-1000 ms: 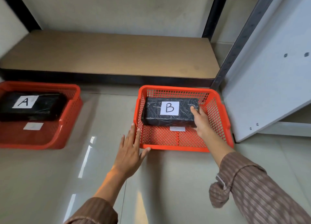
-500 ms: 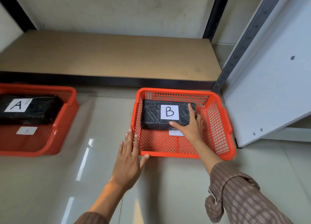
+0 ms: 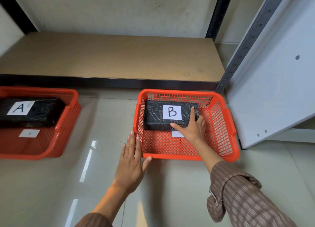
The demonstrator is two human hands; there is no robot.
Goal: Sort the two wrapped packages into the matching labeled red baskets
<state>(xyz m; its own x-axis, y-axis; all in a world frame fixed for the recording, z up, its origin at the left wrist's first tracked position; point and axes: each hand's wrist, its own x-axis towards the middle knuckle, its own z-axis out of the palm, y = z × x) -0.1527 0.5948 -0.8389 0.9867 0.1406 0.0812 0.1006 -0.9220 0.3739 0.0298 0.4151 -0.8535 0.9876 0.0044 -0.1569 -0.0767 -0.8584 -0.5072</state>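
A black wrapped package marked B [image 3: 153,117] lies in the back of the right red basket [image 3: 232,133], above a small B label [image 3: 177,134] on the basket floor. My right hand [image 3: 193,129] is inside that basket and grips the package's front right corner, index finger on top and thumb along the front edge. My left hand [image 3: 131,165] lies flat and open on the floor, with its fingers against the basket's front left corner. The package marked A [image 3: 42,115] sits in the left red basket [image 3: 69,124], above a small A label [image 3: 29,133].
Both baskets stand on a glossy tiled floor [image 3: 95,184]. Behind them runs a low brown shelf board [image 3: 110,56] with a black front edge. A grey metal panel and perforated upright [image 3: 272,90] lean close to the right basket.
The B package has settled lower onto the basket floor. My right hand shifted from the package's end to its front right corner. My left hand slid closer to the basket corner.
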